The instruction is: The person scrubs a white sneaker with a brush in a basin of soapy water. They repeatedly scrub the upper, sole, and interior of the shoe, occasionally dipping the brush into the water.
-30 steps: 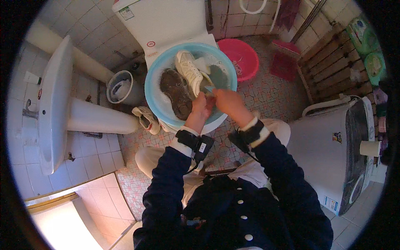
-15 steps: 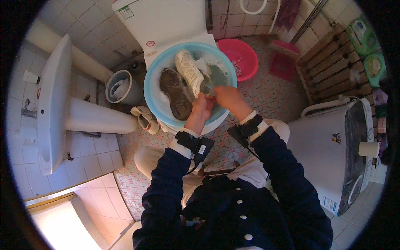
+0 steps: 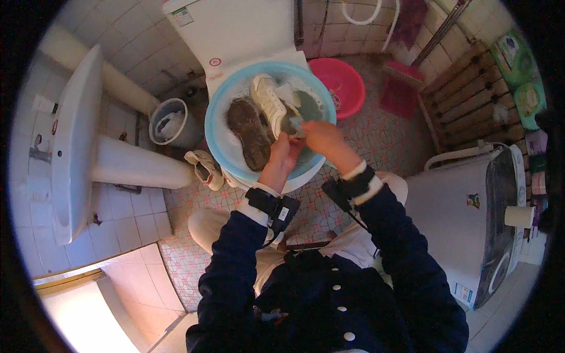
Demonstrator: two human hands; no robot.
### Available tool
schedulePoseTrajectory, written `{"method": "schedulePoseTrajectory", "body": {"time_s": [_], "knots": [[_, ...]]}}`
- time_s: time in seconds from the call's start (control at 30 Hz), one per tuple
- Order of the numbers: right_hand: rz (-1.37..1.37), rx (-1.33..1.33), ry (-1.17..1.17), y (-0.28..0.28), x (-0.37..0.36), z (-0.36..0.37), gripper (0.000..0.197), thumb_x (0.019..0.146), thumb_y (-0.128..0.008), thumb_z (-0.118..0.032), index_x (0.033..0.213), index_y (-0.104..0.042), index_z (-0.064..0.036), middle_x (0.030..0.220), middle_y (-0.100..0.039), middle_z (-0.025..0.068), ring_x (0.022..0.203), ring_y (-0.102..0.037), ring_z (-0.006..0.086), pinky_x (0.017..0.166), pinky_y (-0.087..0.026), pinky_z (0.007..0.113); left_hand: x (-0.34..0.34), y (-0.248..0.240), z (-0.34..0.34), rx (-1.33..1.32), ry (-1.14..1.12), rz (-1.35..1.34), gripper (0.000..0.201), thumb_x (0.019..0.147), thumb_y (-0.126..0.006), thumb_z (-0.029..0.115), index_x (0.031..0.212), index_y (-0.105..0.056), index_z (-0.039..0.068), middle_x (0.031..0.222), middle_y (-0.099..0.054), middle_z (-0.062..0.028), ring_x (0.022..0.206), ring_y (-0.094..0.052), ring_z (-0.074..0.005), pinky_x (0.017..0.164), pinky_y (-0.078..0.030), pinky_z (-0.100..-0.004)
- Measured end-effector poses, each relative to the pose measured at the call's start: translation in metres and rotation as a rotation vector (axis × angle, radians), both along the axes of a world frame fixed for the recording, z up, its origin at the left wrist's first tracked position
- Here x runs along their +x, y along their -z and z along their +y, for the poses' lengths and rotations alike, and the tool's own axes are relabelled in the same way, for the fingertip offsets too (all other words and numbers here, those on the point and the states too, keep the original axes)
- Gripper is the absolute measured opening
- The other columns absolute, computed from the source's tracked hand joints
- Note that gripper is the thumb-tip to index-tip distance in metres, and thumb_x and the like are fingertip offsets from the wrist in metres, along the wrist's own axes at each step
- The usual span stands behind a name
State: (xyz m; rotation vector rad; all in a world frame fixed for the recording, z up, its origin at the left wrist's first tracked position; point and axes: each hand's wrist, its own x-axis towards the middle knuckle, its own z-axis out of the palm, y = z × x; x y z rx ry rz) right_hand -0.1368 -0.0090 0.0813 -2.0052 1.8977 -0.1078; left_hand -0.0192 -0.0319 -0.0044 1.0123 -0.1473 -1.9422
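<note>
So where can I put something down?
Bare patterned floor tiles show between the round pink plastic basin and boxy white appliance. The round blue plastic basin is crowded with a cream shoe, brown shoe sole, left hand and right hand.

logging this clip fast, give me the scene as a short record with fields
left hand: at the near end of the cream shoe
right hand: gripping a pale blue item, mostly hidden
container: light blue basin, on the toilet
also in basin: brown sole-shaped item, suds
beyond basin: pink basin to the right; bucket to the left
</note>
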Motion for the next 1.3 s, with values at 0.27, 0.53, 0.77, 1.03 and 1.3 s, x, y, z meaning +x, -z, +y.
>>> {"method": "schedulePoseTrajectory", "body": {"time_s": [0.27, 0.53, 0.77, 1.03, 1.3], "knots": [[-0.043, -0.103, 0.014, 0.022, -0.004, 0.006, 0.019, 0.078, -0.047, -0.018, 0.088, -0.060, -0.0091, 0.085, -0.061, 0.0143, 0.078, -0.060, 0.0329, 0.066, -0.048, 0.044, -0.004, 0.010, 0.003, -0.007, 0.009, -0.040, 0.028, 0.087, -0.036, 0.016, 0.109, -0.041, -0.001, 0.097, -0.051, -0.0156, 0.089, -0.053, -0.0288, 0.083, -0.046, -0.0423], [-0.217, 0.044, -0.037, 0.030, -0.034, -0.034, 0.025, 0.080, -0.045, -0.020, 0.099, -0.059, -0.0113, 0.094, -0.059, 0.0170, 0.087, -0.058, 0.0342, 0.074, -0.047, 0.043, -0.006, -0.010, 0.004, 0.083, -0.018, -0.046, 0.039, 0.089, -0.037, 0.025, 0.115, -0.036, -0.003, 0.107, -0.047, -0.0187, 0.098, -0.051, -0.0309, 0.089, -0.044, -0.0412], [-0.214, 0.063, -0.013, 0.016, -0.022, -0.027, 0.029, 0.081, -0.044, -0.016, 0.107, -0.057, -0.0122, 0.097, -0.058, 0.0190, 0.088, -0.057, 0.0343, 0.074, -0.046, 0.042, -0.016, -0.021, 0.005, 0.214, 0.121, 0.263, 0.044, 0.090, -0.038, 0.034, 0.122, -0.035, 0.004, 0.120, -0.042, -0.0174, 0.109, -0.045, -0.0319, 0.095, -0.037, -0.0430], [-0.280, -0.048, -0.015, 0.001, -0.027, -0.012, 0.033, 0.082, -0.044, -0.014, 0.114, -0.054, -0.0141, 0.094, -0.058, 0.0201, 0.085, -0.057, 0.0349, 0.071, -0.045, 0.040, -0.021, -0.006, 0.000, 0.305, -0.063, 0.291, 0.037, 0.093, -0.028, 0.024, 0.121, -0.036, 0.001, 0.116, -0.045, -0.0217, 0.108, -0.047, -0.0348, 0.092, -0.041, -0.0453], [-0.027, -0.051, 0.045, -0.019, 0.000, 0.031, 0.022, 0.078, -0.049, -0.018, 0.098, -0.058, -0.0123, 0.086, -0.061, 0.0138, 0.079, -0.060, 0.0324, 0.065, -0.047, 0.044, -0.018, -0.006, 0.004, 0.135, 0.058, 0.172, 0.033, 0.089, -0.027, 0.013, 0.118, -0.038, 0.003, 0.112, -0.048, -0.0191, 0.100, -0.051, -0.0321, 0.087, -0.042, -0.0476]]}}
